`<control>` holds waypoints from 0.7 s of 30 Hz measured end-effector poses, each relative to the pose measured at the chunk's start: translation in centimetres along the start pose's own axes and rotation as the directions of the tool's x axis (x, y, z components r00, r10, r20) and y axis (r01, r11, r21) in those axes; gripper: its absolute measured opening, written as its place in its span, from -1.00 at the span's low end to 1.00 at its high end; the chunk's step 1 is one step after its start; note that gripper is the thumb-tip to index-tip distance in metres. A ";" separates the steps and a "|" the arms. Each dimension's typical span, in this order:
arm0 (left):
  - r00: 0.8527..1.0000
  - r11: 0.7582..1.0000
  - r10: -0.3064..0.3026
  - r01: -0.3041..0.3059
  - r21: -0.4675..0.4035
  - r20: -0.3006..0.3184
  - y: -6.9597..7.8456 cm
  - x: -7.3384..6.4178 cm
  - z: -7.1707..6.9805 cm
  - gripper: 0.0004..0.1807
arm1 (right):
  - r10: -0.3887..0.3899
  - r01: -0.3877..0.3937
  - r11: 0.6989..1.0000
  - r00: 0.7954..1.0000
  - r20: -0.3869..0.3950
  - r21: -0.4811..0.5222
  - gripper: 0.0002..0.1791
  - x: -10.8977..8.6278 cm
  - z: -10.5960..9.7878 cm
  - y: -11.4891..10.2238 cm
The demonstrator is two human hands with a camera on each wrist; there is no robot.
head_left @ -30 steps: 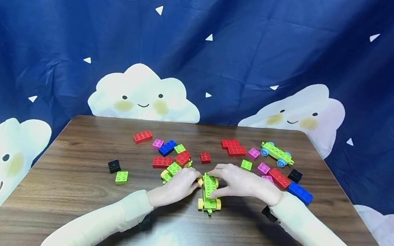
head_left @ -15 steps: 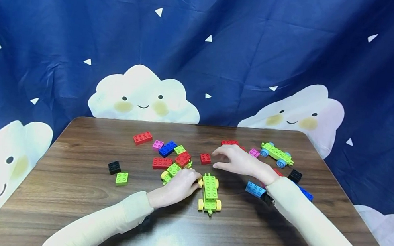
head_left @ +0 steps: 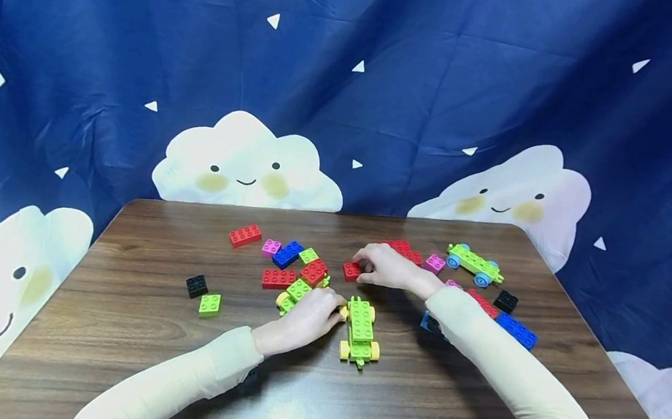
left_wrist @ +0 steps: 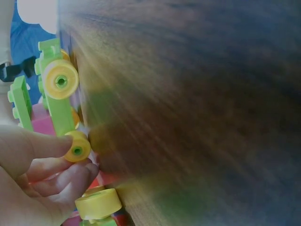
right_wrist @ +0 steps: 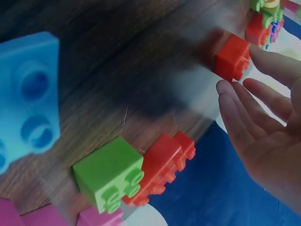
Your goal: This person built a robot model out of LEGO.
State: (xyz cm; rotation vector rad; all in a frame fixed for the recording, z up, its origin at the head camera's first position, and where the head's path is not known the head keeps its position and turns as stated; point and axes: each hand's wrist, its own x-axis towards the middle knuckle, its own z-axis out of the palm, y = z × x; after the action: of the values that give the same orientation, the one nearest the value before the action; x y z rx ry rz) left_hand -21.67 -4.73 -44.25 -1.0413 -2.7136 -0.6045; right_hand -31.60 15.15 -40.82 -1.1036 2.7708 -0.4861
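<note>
Near the table's middle stands a lime-green toy car base [head_left: 362, 328] with yellow wheels and a lime brick raised on it. My left hand [head_left: 307, 317] pinches its far left yellow wheel [left_wrist: 78, 148] between thumb and fingers. Left of that hand, a second lime car base [head_left: 285, 302] with yellow wheels is partly hidden. My right hand [head_left: 390, 268] reaches to a small red brick [head_left: 351, 271]. In the right wrist view, thumb and fingers stand apart around this red brick [right_wrist: 232, 57], one fingertip right at its edge; whether it touches, I cannot tell.
Red, blue, pink and lime bricks lie at the back left, beside a red long brick [head_left: 279, 279]. A black brick [head_left: 197, 286] sits far left. At right are a lime car base with blue wheels [head_left: 474, 264], a blue brick [head_left: 516, 330] and joined red bricks [head_left: 403, 250].
My right hand has left the near lime car, moved back, then come left to the small red brick. My left hand has stayed on the wheel.
</note>
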 end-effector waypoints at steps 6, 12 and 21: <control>1.000 1.000 0.002 -0.002 -0.002 -0.010 0.0 0.0 -0.1 -0.95 | 0.013 -0.013 0.999 1.000 -0.002 -0.047 -0.62 0.5 0.3 -0.4; 1.000 1.000 0.009 -0.009 0.003 -0.005 0.0 0.0 0.0 -0.96 | 0.035 -0.035 0.997 0.999 -0.005 -0.074 -0.71 0.5 0.3 -0.1; 1.000 1.000 0.003 -0.003 -0.007 0.000 0.0 0.1 0.0 -0.96 | 0.017 -0.019 0.999 0.999 -0.029 -0.045 -0.75 -0.2 0.5 0.4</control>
State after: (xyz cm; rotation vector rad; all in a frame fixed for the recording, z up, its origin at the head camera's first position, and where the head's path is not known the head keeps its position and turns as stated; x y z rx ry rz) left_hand -21.70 -4.69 -44.19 -1.0465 -2.7111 -0.6138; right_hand -31.62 15.45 -41.41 -1.0886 2.8277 -0.4425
